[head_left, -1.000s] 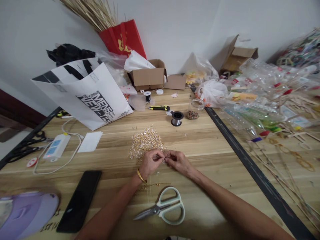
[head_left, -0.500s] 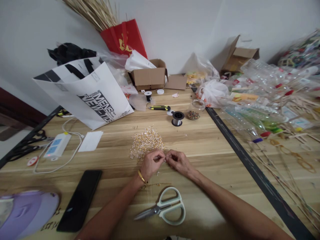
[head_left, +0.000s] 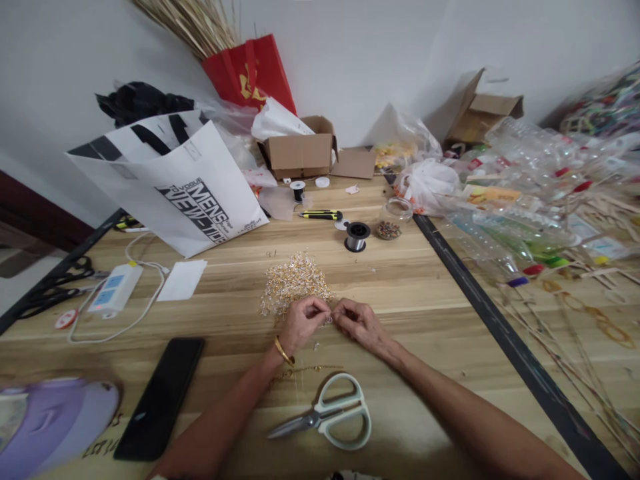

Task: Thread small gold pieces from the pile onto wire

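Observation:
Both hands meet just in front of a pile of small gold and clear beads [head_left: 293, 281]. My left hand [head_left: 303, 323], with a gold bangle [head_left: 284, 351] at its wrist, pinches something too small to make out. Fingertip to fingertip with it, my right hand [head_left: 361, 325] is also closed in a pinch. A tiny shiny ring or bead shows under the fingertips. On the table below them lies a thin gold chain [head_left: 317, 368]. Nearer to me rest scissors [head_left: 330, 415] with pale green handles, blades toward the left.
Behind the beads stand a wire spool [head_left: 357, 237], a box cutter [head_left: 321, 215] and a glass jar of beads [head_left: 389, 229]. A black phone [head_left: 160, 399] and a power strip [head_left: 115, 291] lie left. Plastic bottles [head_left: 530, 227] crowd the right, past a black strip [head_left: 480, 303].
The hands stay together in almost the same place, with only slight finger movement. The whole view has shifted a little.

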Tool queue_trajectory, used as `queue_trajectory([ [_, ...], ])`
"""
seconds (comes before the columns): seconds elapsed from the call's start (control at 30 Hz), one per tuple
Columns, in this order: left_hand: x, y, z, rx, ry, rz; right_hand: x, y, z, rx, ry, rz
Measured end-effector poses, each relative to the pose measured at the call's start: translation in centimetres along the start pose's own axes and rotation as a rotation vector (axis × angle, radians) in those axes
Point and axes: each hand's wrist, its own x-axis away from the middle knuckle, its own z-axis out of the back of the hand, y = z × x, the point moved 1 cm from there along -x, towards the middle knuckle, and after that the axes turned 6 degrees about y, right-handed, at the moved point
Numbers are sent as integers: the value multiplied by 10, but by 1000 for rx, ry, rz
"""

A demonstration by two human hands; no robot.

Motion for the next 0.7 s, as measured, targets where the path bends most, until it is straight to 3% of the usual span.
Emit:
queue_trajectory([
  [0.33,-4,-2,8,182,20,186,1,-7,1,-7,-11,-36],
  [0.7,-2,3,7,343,-67,213,1,-5,1,29,-20,-24],
])
